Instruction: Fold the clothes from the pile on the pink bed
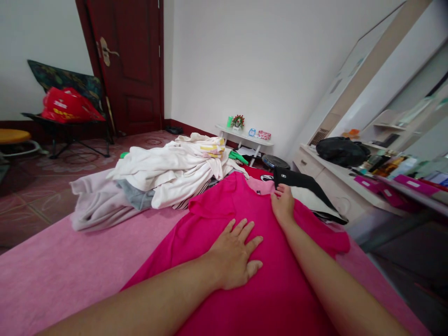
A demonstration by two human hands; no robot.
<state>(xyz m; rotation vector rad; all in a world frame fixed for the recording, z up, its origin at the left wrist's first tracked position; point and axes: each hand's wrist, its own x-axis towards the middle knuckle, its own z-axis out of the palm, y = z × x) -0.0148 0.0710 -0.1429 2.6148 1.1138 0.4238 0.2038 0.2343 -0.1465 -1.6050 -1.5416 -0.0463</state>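
Observation:
A bright magenta t-shirt lies spread flat on a pink bed sheet. My left hand rests palm-down on the middle of the shirt, fingers stretched out and apart. My right hand lies flat further up, near the shirt's collar and right shoulder, fingers extended and holding nothing. Both forearms reach in from the bottom of the view.
A pile of white and grey clothes sits on the bed beyond the shirt, with a black garment to its right. A white dresser with a black bag stands right. A small white table, a dark red door and a folding chair are behind.

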